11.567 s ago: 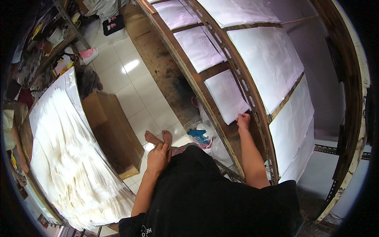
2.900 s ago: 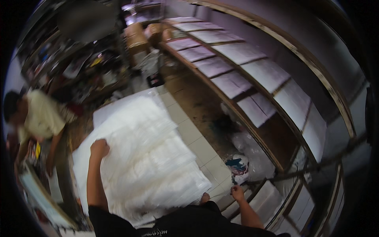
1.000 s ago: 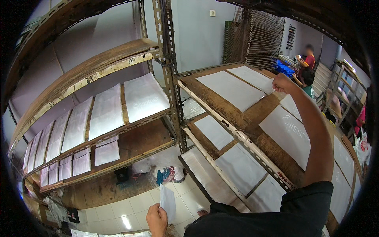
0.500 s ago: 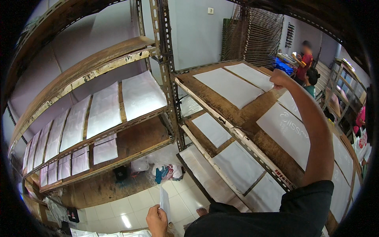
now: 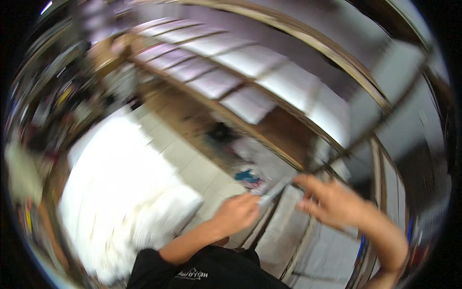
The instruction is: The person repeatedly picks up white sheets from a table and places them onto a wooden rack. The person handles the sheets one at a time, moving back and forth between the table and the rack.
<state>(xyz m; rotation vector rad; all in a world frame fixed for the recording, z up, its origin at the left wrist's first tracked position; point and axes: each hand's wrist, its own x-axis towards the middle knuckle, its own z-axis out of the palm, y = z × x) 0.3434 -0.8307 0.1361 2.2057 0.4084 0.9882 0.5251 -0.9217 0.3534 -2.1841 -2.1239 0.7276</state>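
Observation:
My left hand [image 5: 237, 213] is closed around one end of a thin white sheet or folded piece [image 5: 274, 191], seen almost edge-on. It slants up to the right, toward my right hand [image 5: 332, 201]. The fingers of my right hand are bent but apart, with the index fingertip close to the far end of the white piece. Motion blur hides whether they touch. Both hands are above the tiled floor, in front of the shelves.
A large white stack [image 5: 120, 178] lies at my left. Flat white sheets [image 5: 248, 60] line the wooden shelves ahead; more white sheets [image 5: 332, 250] lie on racks at my right. A plastic bag [image 5: 251, 179] with blue and red contents sits below. A cardboard box [image 5: 103, 58] stands far left.
The view has swung left, bringing the white stack into sight. My right hand has come off the upper right rack to beside the white piece, which my left hand still holds.

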